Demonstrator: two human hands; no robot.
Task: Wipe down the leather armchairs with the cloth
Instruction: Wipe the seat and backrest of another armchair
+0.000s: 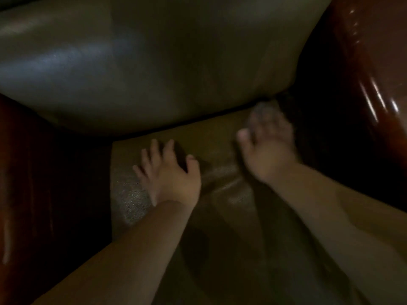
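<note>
A leather armchair fills the view, with an olive-brown seat cushion (222, 150) below a wide back cushion (136, 69). My left hand (169, 175) rests flat on the seat with its fingers spread, holding nothing. My right hand (267, 146) is blurred by motion at the seat's back right corner, close to the gap under the back cushion. It holds a greyish cloth (263, 112) bunched at its fingertips against the leather. Most of the cloth is hidden under the hand.
Glossy dark red wooden armrests flank the seat, one on the right (372, 89) and one on the left (33, 183). A dark gap (330, 150) separates the seat from the right armrest. The scene is dim.
</note>
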